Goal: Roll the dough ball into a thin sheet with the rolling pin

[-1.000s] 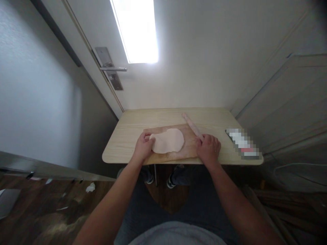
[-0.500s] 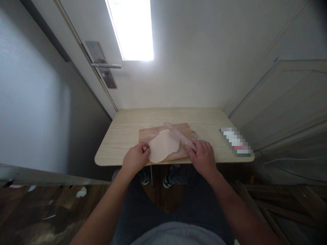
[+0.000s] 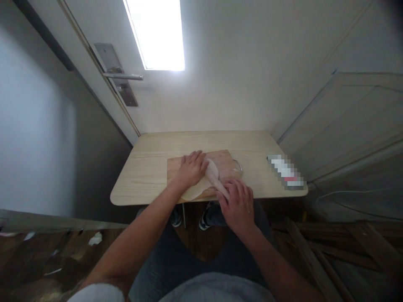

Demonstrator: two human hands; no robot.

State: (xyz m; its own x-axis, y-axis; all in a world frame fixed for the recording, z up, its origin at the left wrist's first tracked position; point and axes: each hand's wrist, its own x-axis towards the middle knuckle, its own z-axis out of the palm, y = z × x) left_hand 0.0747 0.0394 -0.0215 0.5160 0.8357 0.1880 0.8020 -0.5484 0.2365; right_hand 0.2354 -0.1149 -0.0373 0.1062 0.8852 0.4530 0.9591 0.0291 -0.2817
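Observation:
A floury rolling pin lies slantwise across a thin flat sheet of dough. My left hand is closed over the pin's far end, its fingers covering that end. My right hand grips the near end, close to the table's front edge. Under the dough is a wooden cutting board dusted with flour, with a metal ring at its right side. Part of the dough is hidden by my left hand and forearm.
The board rests on a small pale wooden table. A pixelated object lies at the table's right end. A door with a metal handle stands behind. Wooden bars are low on the right.
My left hand has left the dough's left edge and moved up and right onto the pin's far end. The pin has shifted left onto the dough, with my right hand still on it.

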